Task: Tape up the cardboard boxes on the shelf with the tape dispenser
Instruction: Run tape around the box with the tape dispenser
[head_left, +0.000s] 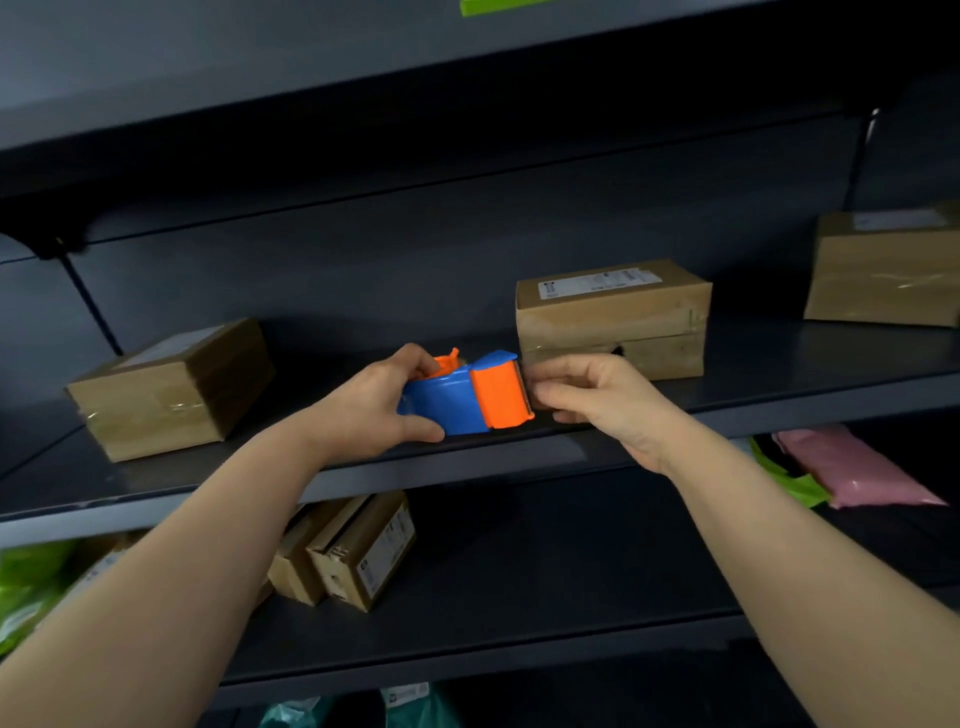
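A blue and orange tape dispenser (465, 397) is held just above the front of the dark middle shelf (467, 467). My left hand (376, 408) grips its blue body from the left. My right hand (597, 400) pinches at the orange cutter end, where the tape comes out; the tape itself is too faint to make out. Right behind that hand stands a cardboard box (613, 317) with a white label on top. Another cardboard box (171, 389) sits at the left of the same shelf, and a third cardboard box (888, 270) at the far right.
An upper shelf board (415, 78) hangs low over the work area. On the shelf below lie two small labelled cartons (358, 551), green bags (31, 587) at the left and a pink mailer (857, 467) at the right.
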